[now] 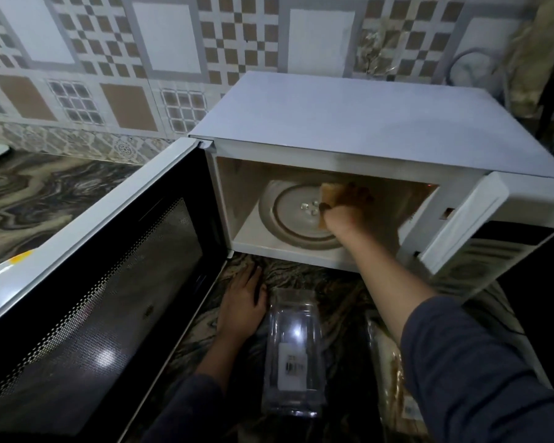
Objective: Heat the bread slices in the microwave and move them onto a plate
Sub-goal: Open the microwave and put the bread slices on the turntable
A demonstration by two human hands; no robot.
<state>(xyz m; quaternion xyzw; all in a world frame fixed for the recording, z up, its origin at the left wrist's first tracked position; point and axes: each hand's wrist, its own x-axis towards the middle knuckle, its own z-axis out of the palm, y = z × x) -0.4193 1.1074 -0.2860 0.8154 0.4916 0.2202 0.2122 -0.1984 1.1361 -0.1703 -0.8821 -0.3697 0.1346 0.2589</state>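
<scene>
The microwave (365, 123) is set on the counter (45, 193), and its door (93, 282) is swung wide open to the left. The right hand (343, 215) is reached deep inside, and a slice of bread (330, 195) is gripped in it. The picture is blurred there, so the fingers are not seen one by one, but they look curled round the slice. The bread is held just above the right side of the round glass tray (288, 225), and it cannot be told whether the glass is touched. The left hand (242, 302) is laid flat on the counter in front of the microwave, beside the door, with fingers straight and nothing held. A clear box (293, 346) is seen just beside it, and a bag (394, 362) is half seen further right. The step in hand looks like the loading of the bread. To do it well, the slice should be laid flat near the middle of the tray and not leaned on a wall — then the tray can turn freely. The grip should be kept soft so the bread is not squashed. The hand should be drawn fully out before the door is shut.
</scene>
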